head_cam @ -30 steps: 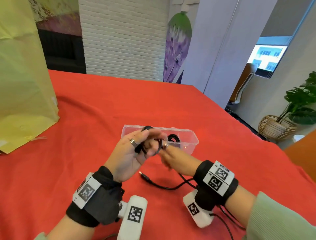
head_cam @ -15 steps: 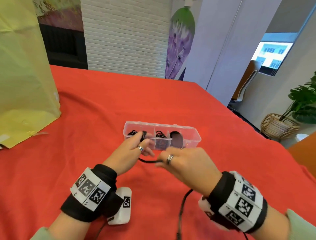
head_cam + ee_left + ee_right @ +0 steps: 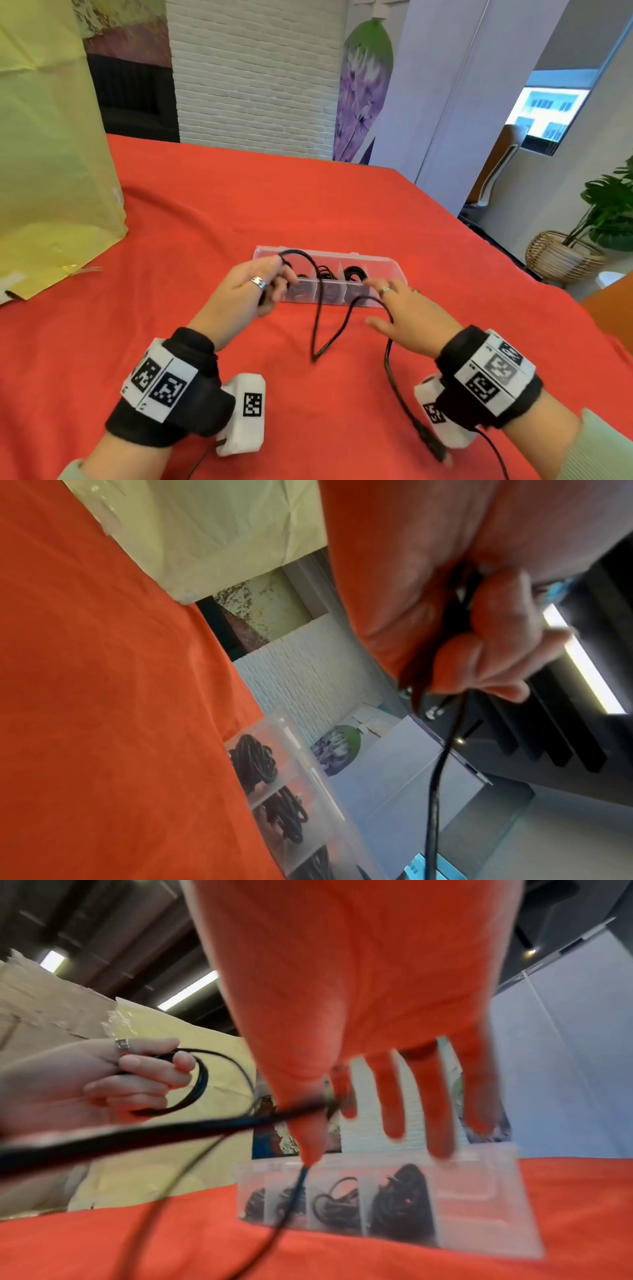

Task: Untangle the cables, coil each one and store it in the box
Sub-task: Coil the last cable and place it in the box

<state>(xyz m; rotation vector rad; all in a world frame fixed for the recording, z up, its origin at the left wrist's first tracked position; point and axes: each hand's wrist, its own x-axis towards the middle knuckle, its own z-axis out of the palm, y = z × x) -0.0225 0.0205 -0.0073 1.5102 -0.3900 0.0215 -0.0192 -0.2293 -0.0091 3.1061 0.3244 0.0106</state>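
Observation:
My left hand (image 3: 253, 291) grips a small coil of the black cable (image 3: 317, 318) in curled fingers, just in front of the clear compartment box (image 3: 376, 263). From the coil the cable sags in a V to the red cloth, rises to my right hand (image 3: 404, 311), then trails back to its plug (image 3: 433, 445). The right hand's fingers are spread straight; the cable runs through the crook between thumb and forefinger (image 3: 346, 1104). Several coiled black cables (image 3: 397, 1204) fill the box compartments; its right end compartment (image 3: 479, 1191) holds nothing. The left wrist view shows the fingers (image 3: 479, 642) curled round the cable (image 3: 435, 791).
A large yellow paper bag (image 3: 51, 154) stands at the left on the red tablecloth (image 3: 205, 222). The table's right edge runs diagonally past the box; beyond it stand a wicker basket with a plant (image 3: 565, 257) and a chair.
My hands have drawn apart. The right hand moved right and spread its fingers, and slack cable now sags in a V between the hands. The left hand still holds the coil.

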